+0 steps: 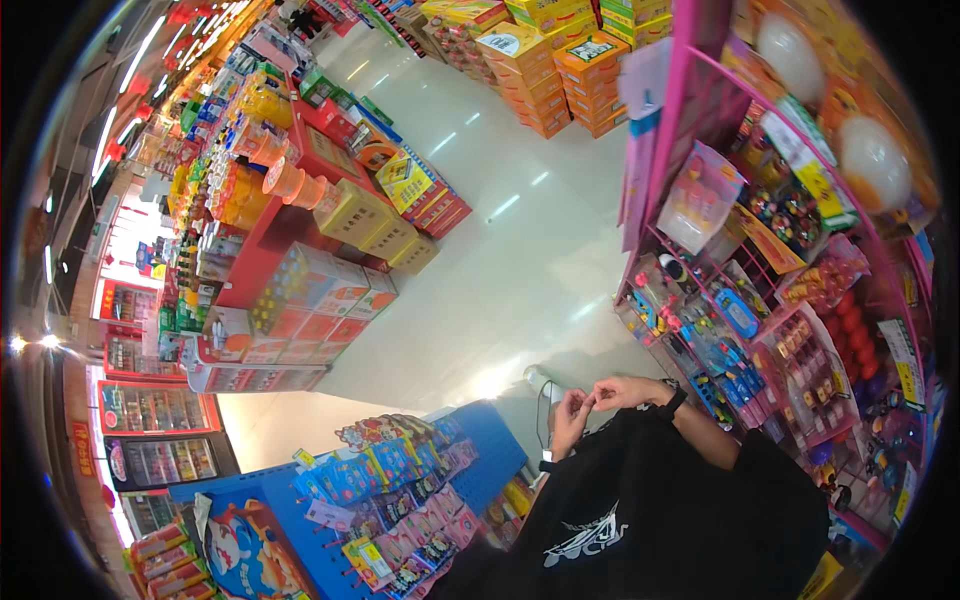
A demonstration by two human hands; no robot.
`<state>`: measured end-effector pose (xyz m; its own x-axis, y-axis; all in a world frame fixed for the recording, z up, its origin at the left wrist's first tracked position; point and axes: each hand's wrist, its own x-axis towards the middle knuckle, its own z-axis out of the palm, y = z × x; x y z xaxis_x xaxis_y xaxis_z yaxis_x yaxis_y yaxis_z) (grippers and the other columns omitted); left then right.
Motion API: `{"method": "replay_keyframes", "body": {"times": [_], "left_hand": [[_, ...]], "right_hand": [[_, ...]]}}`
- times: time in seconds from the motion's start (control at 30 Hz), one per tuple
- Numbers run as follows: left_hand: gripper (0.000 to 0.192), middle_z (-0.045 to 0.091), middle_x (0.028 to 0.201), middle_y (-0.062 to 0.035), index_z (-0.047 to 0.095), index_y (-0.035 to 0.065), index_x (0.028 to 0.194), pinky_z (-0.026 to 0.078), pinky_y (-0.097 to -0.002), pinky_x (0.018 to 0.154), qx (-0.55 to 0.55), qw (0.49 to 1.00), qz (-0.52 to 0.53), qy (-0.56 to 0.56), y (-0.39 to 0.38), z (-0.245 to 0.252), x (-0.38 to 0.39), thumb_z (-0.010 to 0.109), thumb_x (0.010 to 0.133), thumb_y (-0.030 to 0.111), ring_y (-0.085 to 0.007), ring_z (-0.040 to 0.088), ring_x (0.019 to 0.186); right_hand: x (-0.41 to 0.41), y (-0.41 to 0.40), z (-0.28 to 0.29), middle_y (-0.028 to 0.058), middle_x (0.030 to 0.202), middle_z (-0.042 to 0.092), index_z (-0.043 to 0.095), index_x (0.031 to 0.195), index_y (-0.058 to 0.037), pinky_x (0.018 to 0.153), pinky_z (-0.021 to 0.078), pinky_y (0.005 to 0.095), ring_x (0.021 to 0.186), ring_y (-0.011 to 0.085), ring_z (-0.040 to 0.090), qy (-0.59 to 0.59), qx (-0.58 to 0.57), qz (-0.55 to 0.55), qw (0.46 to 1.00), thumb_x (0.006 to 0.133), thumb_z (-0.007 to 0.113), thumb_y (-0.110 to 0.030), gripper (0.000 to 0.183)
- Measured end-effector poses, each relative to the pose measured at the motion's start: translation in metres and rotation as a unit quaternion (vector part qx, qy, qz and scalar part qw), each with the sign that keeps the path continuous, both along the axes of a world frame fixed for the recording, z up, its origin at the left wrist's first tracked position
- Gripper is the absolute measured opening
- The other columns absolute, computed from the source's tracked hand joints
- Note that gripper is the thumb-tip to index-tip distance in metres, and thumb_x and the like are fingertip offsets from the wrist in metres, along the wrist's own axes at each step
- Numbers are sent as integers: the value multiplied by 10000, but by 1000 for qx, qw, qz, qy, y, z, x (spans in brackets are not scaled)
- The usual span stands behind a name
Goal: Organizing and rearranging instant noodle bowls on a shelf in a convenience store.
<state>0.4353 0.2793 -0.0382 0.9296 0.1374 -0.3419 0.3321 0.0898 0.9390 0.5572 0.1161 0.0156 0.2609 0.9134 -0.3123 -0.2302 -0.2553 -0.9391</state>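
Both my hands are raised before my chest, their fingertips meeting or almost meeting. My left hand comes from the lower left, with a dark band and a white piece at its wrist. My right hand reaches in from the right, a black watch or band on its wrist. The fingers of each are pinched together; whether something small lies between them is too small to tell. Just beyond my left hand, a white cylindrical object with a dark cord stands near the tiled floor.
A blue pegboard rack of hanging snack packets stands at lower left. To the right is a pink wire rack of toys. Stacked orange cartons stand ahead, and a red display with bottles and boxes is on the left.
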Motion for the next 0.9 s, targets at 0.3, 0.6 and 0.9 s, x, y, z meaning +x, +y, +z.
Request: {"method": "replay_keyframes", "body": {"times": [0.3, 0.6, 0.9], "left_hand": [[119, 565, 813, -28, 500, 16, 925, 461, -246, 720, 22, 997, -52, -42, 106, 17, 51, 571, 860, 85, -98, 569, 775], [123, 568, 826, -12, 509, 41, 955, 449, -219, 687, -48, 996, -7, -78, 219, 17, 52, 548, 897, 143, -72, 543, 769], [134, 551, 823, -13, 498, 35, 944, 449, -235, 678, 29, 997, 5, -78, 285, 9, 48, 546, 894, 150, -83, 531, 736]], "right_hand": [[25, 95, 27, 42, 887, 585, 553, 819, -54, 811, 413, 282, 901, 139, 527, 23, 14, -42, 999, 839, 614, -221, 179], [34, 223, 22, 28, 838, 583, 535, 807, -45, 739, 428, 254, 823, 120, 538, 1, -11, 51, 999, 839, 615, -217, 192], [32, 294, 8, 34, 780, 570, 510, 833, -45, 657, 433, 234, 753, 99, 533, -26, -21, 45, 998, 847, 608, -211, 194]]}}
